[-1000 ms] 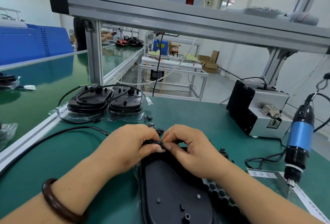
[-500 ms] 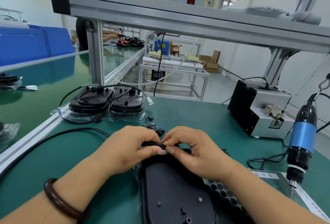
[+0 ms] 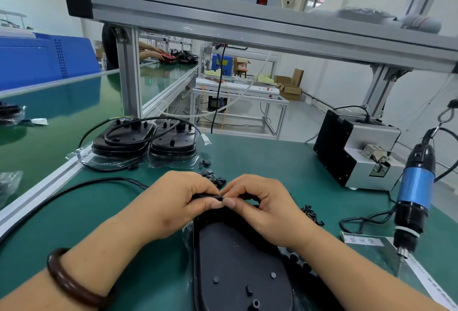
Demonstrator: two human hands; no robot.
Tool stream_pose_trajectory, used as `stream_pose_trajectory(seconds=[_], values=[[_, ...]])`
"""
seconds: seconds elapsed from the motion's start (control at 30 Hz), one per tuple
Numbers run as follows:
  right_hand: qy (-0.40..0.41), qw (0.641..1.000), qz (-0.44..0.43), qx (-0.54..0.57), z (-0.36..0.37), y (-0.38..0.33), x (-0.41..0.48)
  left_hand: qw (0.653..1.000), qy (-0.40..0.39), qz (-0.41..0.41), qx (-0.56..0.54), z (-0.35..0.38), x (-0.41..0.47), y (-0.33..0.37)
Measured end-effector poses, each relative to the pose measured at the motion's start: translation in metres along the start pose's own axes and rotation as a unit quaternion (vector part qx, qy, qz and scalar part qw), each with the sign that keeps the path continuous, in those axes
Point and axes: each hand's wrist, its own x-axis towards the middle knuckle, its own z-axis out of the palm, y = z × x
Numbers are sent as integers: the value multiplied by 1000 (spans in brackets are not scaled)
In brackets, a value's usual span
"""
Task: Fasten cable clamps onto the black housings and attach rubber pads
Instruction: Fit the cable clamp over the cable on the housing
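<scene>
A flat black housing lies in front of me on the green mat, its far end under my hands. My left hand pinches the black cable that runs off to the left. My right hand pinches something small and black on that cable, thumb against my left thumb; whether it is a clamp is hidden by the fingers. Loose black cable clamps lie just beyond my knuckles. A sheet of round black rubber pads shows beside the housing under my right forearm.
Two stacked black housings with looped cables sit at the back left. A screw feeder box stands at the right, and a blue electric screwdriver hangs beside it. Small black screws are scattered nearby. An aluminium frame spans overhead.
Both hands stay pinched together on the cable at the housing's far end; only slight finger shifts and a small camera movement show.
</scene>
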Motion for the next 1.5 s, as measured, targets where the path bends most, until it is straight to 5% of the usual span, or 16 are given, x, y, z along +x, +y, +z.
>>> stream_pose_trajectory(seconds=[0.37,0.6,0.9,1.2,1.5], values=[[5,991,89,101,-4,-1,0,998,59,-35,15,3,-1,8],[-3,990,120,80,-3,-5,1,995,5,-71,-68,2,-4,4],[-4,996,47,-78,5,-10,-3,992,-69,-82,-64,1,-7,1],[-85,978,-47,-183,-10,-13,-3,995,-54,-49,-66,-3,-10,4],[-71,969,-86,-221,-11,-13,-3,997,-44,-58,10,-4,-8,14]])
